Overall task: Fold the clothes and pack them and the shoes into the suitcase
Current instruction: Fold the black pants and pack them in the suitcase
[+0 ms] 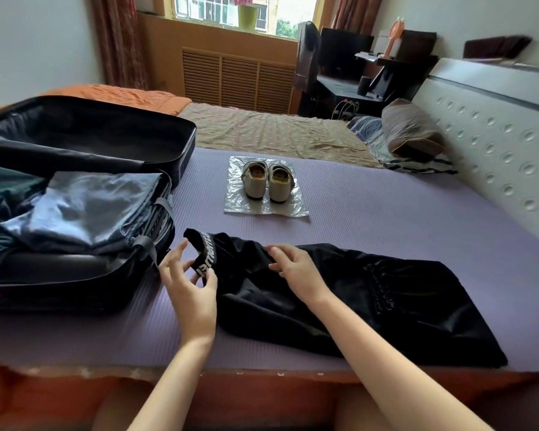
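Purple mat [402, 219] covers the near end of the bed; everything in play sits on it.

Suitcase [75, 287], black, lies open at the left edge of the mat with its lid propped behind. The near half holds folded clothes, a blue-grey garment [87, 206] on top.

Black garment [371, 300] is spread lengthwise across the mat's front, just right of the suitcase. Not yet folded; the cloth is slack and creased.

Plastic sheet [262, 211] lies farther back, mid-mat, with the pair of shoes [266, 181] standing on it side by side, well apart from the suitcase.

Right hand [296, 270] rests on the garment's upper edge, fingers slightly bent, pressing the cloth, not gripping.

Left hand [189, 284] has its thumb and a finger closed on the lettered waistband [204, 259], which is turned up at the garment's left end; the other fingers are splayed.

Judgement: the step is squaring this garment for its first fold.
- Flatten the waistband first.
- Smooth the cloth outward with the right palm.
- Bring edge to edge, so the packet matches the space left in the suitcase.
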{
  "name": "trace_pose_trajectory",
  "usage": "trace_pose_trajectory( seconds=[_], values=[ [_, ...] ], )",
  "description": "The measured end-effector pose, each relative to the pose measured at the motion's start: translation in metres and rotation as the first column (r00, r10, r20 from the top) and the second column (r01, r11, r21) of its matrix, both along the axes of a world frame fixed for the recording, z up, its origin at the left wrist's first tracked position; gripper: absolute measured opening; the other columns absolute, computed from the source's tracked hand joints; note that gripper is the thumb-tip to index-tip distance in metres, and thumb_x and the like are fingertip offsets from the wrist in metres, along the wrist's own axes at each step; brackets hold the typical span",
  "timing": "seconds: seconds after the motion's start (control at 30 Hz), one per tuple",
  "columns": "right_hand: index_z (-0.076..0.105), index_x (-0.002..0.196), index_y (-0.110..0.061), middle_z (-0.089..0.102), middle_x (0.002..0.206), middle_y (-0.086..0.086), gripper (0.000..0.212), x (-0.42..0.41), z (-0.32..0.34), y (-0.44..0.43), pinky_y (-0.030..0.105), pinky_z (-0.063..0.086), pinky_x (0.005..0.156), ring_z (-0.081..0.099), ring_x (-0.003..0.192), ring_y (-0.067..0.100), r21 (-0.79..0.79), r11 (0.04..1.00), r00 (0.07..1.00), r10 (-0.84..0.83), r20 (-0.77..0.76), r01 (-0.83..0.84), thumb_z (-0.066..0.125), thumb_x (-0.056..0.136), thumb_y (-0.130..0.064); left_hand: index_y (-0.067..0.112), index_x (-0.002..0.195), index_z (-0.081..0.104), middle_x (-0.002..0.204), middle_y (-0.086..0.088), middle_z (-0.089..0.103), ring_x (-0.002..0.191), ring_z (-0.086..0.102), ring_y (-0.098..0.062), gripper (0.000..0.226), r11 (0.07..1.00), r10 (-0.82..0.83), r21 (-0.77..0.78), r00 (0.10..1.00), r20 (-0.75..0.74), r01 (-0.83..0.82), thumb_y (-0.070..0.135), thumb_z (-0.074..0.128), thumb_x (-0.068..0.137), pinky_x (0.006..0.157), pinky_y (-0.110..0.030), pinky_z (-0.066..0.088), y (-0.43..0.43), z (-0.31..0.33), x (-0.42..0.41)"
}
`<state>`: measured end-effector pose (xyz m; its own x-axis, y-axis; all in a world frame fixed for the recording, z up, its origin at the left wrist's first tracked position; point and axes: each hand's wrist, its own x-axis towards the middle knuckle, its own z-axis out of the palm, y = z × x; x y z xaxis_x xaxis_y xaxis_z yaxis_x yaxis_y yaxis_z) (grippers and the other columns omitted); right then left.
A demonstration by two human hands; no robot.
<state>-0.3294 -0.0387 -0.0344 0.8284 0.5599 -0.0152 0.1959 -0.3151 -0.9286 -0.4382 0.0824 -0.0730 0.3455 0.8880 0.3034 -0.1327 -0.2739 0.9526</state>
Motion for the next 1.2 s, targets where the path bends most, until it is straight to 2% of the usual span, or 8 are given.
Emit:
trace_pose_trajectory(
  seconds=[0.17, 0.37, 0.47, 0.6, 0.7, 0.83, 1.0, 1.2],
  values=[
    [0.055, 0.122, -0.011, 0.063, 0.108, 0.008, 0.044, 0.018, 0.04, 0.033, 0.032, 0.053, 0.064, 0.068, 0.085, 0.025, -0.154, 0.985, 0.989, 0.059, -0.137, -0.08, 0.051, 0.094, -0.045, 0.02, 0.142, 0.029, 0.138, 0.003, 0.024, 0.107, 0.055, -0.005, 0.083, 0.99, -0.124, 0.08, 0.991, 0.053, 0.12, -0.016, 0.065, 0.075, 0.083, -0.014, 0.051, -0.022, 0.001, 0.0],
    [0.062, 0.076, -0.013, 0.064, 0.073, 0.004, 0.053, 0.028, 0.049, 0.066, 0.038, 0.058, 0.062, 0.068, 0.073, 0.019, -0.49, 0.865, 0.972, 0.194, 0.13, -0.107, 0.068, 0.069, -0.064, 0.035, 0.13, 0.036, 0.126, -0.002, 0.047, 0.108, 0.062, -0.014, 0.072, 0.948, -0.293, -0.099, 0.951, 0.104, 0.303, -0.001, 0.071, 0.078, 0.087, -0.018, 0.051, -0.052, 0.0, 0.001],
    [0.059, 0.083, -0.012, 0.066, 0.086, 0.003, 0.047, 0.032, 0.036, 0.065, 0.034, 0.053, 0.066, 0.066, 0.083, 0.022, -0.649, 0.761, 0.945, 0.2, 0.26, 0.017, 0.077, 0.065, -0.052, 0.03, 0.118, 0.045, 0.109, -0.006, 0.063, 0.101, 0.065, -0.016, 0.056, 0.897, -0.355, -0.224, 0.923, 0.149, 0.382, -0.001, 0.07, 0.079, 0.094, -0.029, 0.051, -0.059, -0.005, 0.004],
    [0.058, 0.087, -0.011, 0.067, 0.095, 0.007, 0.022, 0.046, 0.014, 0.038, 0.033, 0.049, 0.072, 0.064, 0.094, 0.027, -0.541, 0.837, 0.964, 0.071, 0.257, 0.082, 0.071, 0.076, -0.024, 0.027, 0.115, 0.05, 0.114, 0.002, 0.059, 0.107, 0.06, -0.01, 0.052, 0.911, -0.403, -0.087, 0.915, 0.02, 0.403, 0.002, 0.074, 0.076, 0.097, -0.025, 0.047, -0.064, -0.01, 0.006],
    [0.062, 0.087, -0.01, 0.067, 0.091, 0.008, 0.008, 0.054, 0.016, 0.004, 0.032, 0.047, 0.076, 0.064, 0.09, 0.023, -0.319, 0.943, 0.985, -0.041, 0.165, 0.092, 0.067, 0.082, -0.013, 0.026, 0.128, 0.047, 0.129, 0.012, 0.046, 0.123, 0.044, -0.003, 0.068, 0.913, -0.301, 0.22, 0.931, -0.208, 0.345, 0.021, 0.082, 0.069, 0.104, -0.021, 0.034, -0.058, -0.017, 0.011],
    [0.054, 0.105, -0.008, 0.063, 0.097, 0.003, 0.022, 0.074, 0.02, -0.051, 0.026, 0.039, 0.079, 0.059, 0.092, 0.016, -0.152, 0.962, 0.973, -0.215, 0.083, 0.226, 0.065, 0.086, -0.012, 0.032, 0.142, 0.033, 0.149, 0.006, 0.033, 0.14, 0.026, -0.013, 0.089, 0.827, -0.354, 0.265, 0.826, -0.439, 0.495, 0.051, 0.074, 0.066, 0.112, -0.036, 0.026, -0.057, -0.023, 0.021],
    [0.028, 0.138, -0.001, 0.05, 0.109, 0.006, 0.056, 0.086, 0.004, -0.104, 0.021, 0.033, 0.078, 0.051, 0.102, 0.019, -0.283, 0.881, 0.925, -0.356, 0.134, 0.379, 0.058, 0.091, -0.007, 0.038, 0.144, 0.023, 0.153, 0.013, 0.021, 0.144, 0.007, -0.004, 0.082, 0.634, -0.47, 0.347, 0.701, -0.537, 0.691, 0.005, 0.065, 0.081, 0.118, -0.032, 0.017, -0.09, -0.03, 0.036],
    [0.019, 0.147, -0.003, 0.028, 0.144, 0.019, 0.063, 0.08, -0.041, -0.128, 0.027, 0.042, 0.091, 0.049, 0.118, 0.028, -0.49, 0.755, 0.89, -0.282, 0.358, 0.436, 0.051, 0.094, -0.007, 0.031, 0.127, 0.057, 0.132, 0.01, 0.056, 0.127, 0.047, -0.007, 0.071, 0.378, -0.252, 0.368, 0.477, -0.842, 0.849, 0.01, 0.054, 0.06, 0.114, -0.036, 0.011, -0.112, -0.052, 0.034]
  ],
)
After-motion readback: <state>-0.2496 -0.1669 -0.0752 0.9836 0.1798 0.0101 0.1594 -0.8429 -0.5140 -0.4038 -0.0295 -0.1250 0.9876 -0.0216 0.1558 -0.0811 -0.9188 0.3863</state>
